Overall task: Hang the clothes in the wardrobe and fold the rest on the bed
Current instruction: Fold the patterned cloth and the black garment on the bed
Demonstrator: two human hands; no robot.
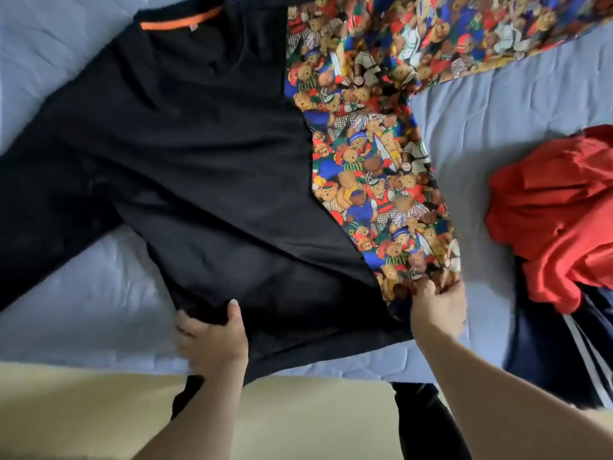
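Observation:
A garment lies spread on the bed, black on its left half with an orange strip at the collar, and printed with teddy bears on its right half. My left hand grips the black bottom hem, thumb on top. At the lower right corner, my right hand pinches the bear-print hem. A crumpled red garment sits at the right of the bed, on top of dark navy trousers with white stripes.
The bed has a pale blue quilted cover. Its near edge runs across the bottom, with a yellowish floor below. A black sleeve stretches out to the far left.

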